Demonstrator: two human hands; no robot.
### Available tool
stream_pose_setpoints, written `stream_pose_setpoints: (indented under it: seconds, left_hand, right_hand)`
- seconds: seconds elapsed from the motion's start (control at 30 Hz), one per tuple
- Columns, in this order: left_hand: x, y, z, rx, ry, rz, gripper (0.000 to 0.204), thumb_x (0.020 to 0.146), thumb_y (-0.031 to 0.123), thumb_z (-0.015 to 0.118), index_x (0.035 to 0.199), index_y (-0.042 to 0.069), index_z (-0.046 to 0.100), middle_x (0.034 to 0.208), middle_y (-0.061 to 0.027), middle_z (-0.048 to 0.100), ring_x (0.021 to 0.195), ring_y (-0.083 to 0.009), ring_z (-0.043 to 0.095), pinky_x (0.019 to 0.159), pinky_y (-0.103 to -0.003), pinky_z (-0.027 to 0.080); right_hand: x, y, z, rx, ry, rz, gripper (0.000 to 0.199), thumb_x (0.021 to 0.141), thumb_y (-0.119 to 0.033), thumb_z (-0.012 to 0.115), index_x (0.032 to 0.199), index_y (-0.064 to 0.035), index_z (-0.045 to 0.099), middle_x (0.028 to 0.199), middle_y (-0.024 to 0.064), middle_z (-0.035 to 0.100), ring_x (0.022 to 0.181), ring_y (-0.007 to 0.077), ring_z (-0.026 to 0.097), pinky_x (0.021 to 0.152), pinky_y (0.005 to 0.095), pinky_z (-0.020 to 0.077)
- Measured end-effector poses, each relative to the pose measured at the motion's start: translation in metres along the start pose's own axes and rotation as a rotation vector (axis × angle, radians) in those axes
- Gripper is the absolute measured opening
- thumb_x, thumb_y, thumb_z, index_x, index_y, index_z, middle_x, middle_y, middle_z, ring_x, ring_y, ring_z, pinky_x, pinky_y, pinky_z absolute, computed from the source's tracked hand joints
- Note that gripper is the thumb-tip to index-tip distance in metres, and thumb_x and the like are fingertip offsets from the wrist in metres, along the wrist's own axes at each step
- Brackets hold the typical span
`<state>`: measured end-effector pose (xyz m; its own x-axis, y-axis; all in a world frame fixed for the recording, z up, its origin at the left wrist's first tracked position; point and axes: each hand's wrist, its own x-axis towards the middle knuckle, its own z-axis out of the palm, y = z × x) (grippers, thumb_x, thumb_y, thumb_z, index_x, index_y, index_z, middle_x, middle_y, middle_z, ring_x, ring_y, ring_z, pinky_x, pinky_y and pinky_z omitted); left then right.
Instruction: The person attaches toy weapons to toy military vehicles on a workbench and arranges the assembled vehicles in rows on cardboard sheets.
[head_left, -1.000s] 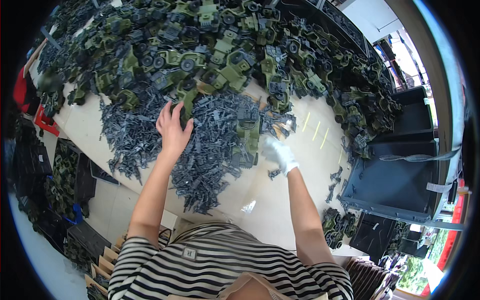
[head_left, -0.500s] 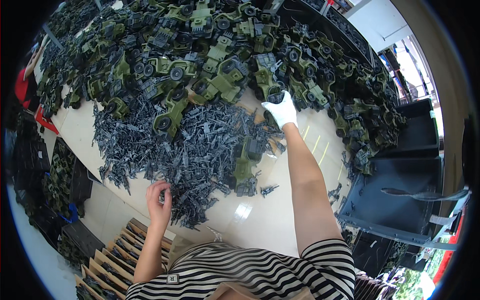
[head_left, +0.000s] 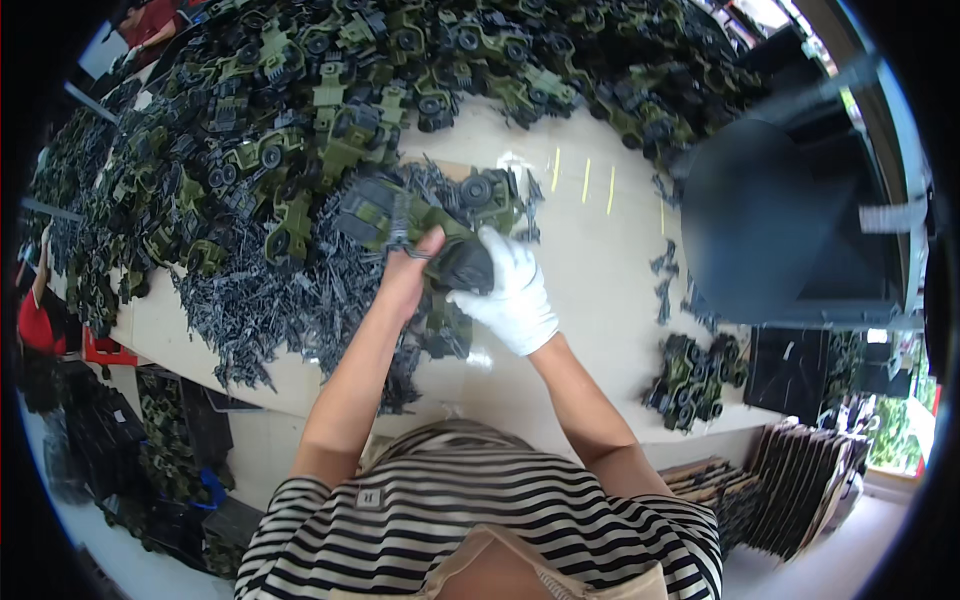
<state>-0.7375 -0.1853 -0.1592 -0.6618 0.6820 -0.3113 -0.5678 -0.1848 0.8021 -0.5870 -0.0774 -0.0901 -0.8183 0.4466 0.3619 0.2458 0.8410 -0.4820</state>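
Green toy vehicle [head_left: 440, 235] at frame centre, between both hands; long axis upper-left to lower-right. Gloved right hand [head_left: 508, 295] clasps dark end, bare left hand [head_left: 405, 275] probably pinches side.

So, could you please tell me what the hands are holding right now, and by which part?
Both hands hold one green toy vehicle: the gloved right hand grips its dark wheel end, the bare left hand its body.

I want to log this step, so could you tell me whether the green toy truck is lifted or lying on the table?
Lifted: both hands hold the green toy truck above the table.
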Motion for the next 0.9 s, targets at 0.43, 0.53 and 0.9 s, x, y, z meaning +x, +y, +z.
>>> stream_pose_setpoints:
  seconds: [0.43, 0.53, 0.9]
  left_hand:
    - [-0.103, 0.04, -0.058, -0.01, 0.114, -0.238, 0.054, 0.094, 0.05, 0.059, 0.129, 0.009, 0.056, 0.124, -0.0044, 0.064, 0.115, -0.018, 0.059, 0.099, -0.037, 0.044]
    - [-0.11, 0.03, -0.075, 0.21, 0.192, -0.339, 0.053, 0.092, 0.047, 0.064, 0.129, 0.01, 0.057, 0.122, -0.0047, 0.065, 0.112, -0.0181, 0.062, 0.093, -0.038, 0.048]
    - [-0.1, 0.001, -0.158, 0.73, 0.463, 0.023, 0.063, 0.092, 0.029, 0.067, 0.145, 0.009, 0.039, 0.134, -0.0094, 0.052, 0.122, -0.0215, 0.049, 0.101, -0.038, 0.038]
  right_hand:
    - [-0.13, 0.131, 0.013, 0.959, 0.164, 0.828, 0.058, 0.104, -0.037, 0.044, 0.15, -0.0065, 0.028, 0.136, 0.0184, 0.052, 0.122, 0.0292, 0.056, 0.103, 0.0404, 0.0435]
    - [-0.154, 0.126, -0.01, 0.949, 0.252, 0.996, 0.055, 0.103, -0.035, 0.046, 0.147, -0.0045, 0.035, 0.14, 0.0153, 0.05, 0.122, 0.0251, 0.056, 0.104, 0.0351, 0.0426]
    - [-0.28, 0.174, -0.106, -0.265, 0.665, 0.69, 0.045, 0.081, -0.019, 0.073, 0.122, -0.0052, 0.061, 0.11, 0.0169, 0.065, 0.103, 0.0332, 0.062, 0.092, 0.0422, 0.0484]
